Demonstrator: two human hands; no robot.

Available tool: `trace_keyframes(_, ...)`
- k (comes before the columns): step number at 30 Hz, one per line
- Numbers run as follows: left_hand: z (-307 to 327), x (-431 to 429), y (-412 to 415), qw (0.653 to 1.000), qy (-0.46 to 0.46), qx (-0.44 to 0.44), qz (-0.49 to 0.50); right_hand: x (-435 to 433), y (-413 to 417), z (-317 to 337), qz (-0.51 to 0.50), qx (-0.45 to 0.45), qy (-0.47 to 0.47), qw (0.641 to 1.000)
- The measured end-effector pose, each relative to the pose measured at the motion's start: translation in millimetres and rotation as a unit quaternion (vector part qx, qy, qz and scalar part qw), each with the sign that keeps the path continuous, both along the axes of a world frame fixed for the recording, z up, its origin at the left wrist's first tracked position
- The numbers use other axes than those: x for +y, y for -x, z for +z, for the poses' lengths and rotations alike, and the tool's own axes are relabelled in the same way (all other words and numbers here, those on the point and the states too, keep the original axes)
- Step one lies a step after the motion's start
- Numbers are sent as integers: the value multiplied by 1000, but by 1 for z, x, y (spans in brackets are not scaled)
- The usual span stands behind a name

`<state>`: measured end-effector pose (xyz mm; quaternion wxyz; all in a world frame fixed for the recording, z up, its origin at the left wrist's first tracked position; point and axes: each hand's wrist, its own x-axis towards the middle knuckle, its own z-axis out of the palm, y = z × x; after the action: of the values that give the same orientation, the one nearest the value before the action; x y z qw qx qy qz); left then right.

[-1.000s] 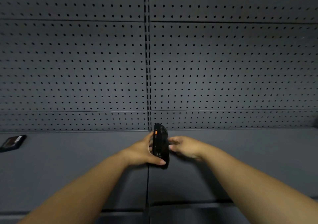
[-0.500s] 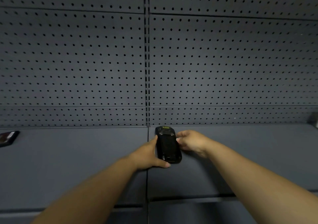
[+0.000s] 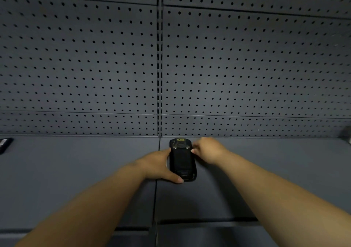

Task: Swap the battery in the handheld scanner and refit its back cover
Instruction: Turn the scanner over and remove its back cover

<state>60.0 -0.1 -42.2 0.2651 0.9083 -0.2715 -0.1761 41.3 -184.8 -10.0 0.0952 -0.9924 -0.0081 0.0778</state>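
The black handheld scanner (image 3: 182, 159) lies flat on the grey shelf (image 3: 76, 170), back side up, with a small yellow label at its far end near the pegboard. My left hand (image 3: 158, 166) wraps its left edge, thumb along the near corner. Fingertips of my right hand (image 3: 208, 150) touch the scanner's upper right edge. A small dark flat object (image 3: 4, 144), only partly visible, lies at the shelf's far left; I cannot tell whether it is a battery or a cover.
A grey pegboard wall (image 3: 228, 66) rises right behind the shelf, split by a vertical slotted post (image 3: 159, 57). A seam runs down the shelf under my left hand. The shelf's front edge (image 3: 209, 222) is near my forearms. Something grey pokes in at the far right (image 3: 346, 132).
The scanner was held upright on its edge; both hands have turned it and laid it flat on the shelf, back side up. The view has tilted slightly upward.
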Motion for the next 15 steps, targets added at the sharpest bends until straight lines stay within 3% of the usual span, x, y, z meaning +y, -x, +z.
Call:
trace_keyframes(6,1,-3,-6,999,-33,9,13,6,-17,9,25,27,65,997)
trace_keyframes(15,2,-3,-6,999,-35,3,8,-5,-24,-1,76,-15,105,991)
